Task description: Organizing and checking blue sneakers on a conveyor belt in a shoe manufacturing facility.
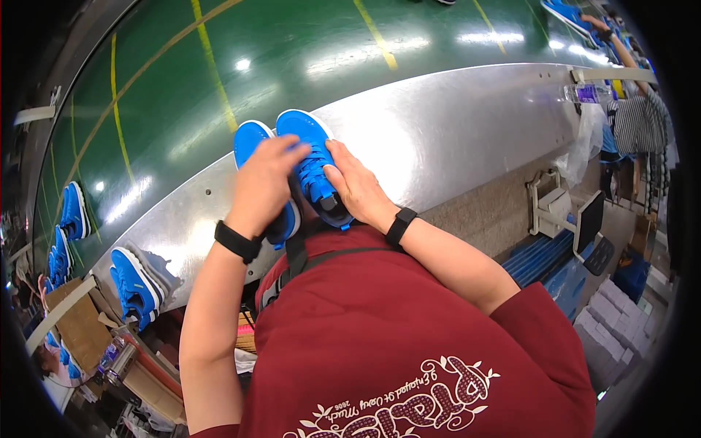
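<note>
Two blue sneakers with white soles lie side by side at the metal ledge in front of me, toes pointing away. My right hand (359, 184) holds the right-hand sneaker (305, 129) along its right side, its thumb near the tongue and its fingers by the laces. Over the laces, from the left, reaches my left hand (264, 182); its fingertips are smeared by motion, so their grip does not show. Under that hand the left-hand sneaker (252, 137) is partly hidden, with its toe and heel showing.
Beyond the metal ledge (453, 109) runs a green surface (292, 44) with yellow lines. Another blue sneaker (136, 285) rests on the ledge at left; more (73, 210) stand on the green. A cardboard box (77, 325) is lower left. A person in stripes (639, 124) works far right.
</note>
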`<action>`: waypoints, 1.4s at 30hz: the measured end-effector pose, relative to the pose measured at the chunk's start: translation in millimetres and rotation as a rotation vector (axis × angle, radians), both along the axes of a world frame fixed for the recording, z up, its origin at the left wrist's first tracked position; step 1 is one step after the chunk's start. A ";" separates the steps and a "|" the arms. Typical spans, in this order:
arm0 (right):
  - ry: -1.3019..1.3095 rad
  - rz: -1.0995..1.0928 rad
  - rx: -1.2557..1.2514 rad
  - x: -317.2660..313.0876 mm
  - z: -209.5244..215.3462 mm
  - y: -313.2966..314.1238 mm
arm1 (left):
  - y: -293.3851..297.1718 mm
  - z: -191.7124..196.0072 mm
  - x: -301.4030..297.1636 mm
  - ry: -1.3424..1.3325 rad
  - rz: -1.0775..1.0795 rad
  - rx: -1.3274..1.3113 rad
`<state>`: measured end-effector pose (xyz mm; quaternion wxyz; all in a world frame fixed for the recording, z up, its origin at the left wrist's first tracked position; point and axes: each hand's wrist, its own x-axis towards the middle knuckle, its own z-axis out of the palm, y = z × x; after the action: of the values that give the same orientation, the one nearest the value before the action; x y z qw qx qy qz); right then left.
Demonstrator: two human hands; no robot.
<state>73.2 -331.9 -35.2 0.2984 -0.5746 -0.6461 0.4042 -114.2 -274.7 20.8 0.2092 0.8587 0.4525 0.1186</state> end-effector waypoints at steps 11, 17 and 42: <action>0.024 -0.223 0.218 16.6 38.1 -5.9 | -49.5 5.9 -66.6 -0.227 0.586 0.059; -0.283 0.345 0.340 9.0 71.6 -23.9 | -101.1 -39.7 -78.2 -0.542 0.736 -0.534; -0.467 0.240 0.341 38.8 23.1 3.4 | -28.7 18.2 56.2 0.269 0.225 -0.230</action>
<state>112.0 -328.5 -12.1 0.1845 -0.5132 -0.8187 0.1795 -58.0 -303.4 39.0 0.2289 0.7815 0.5798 -0.0267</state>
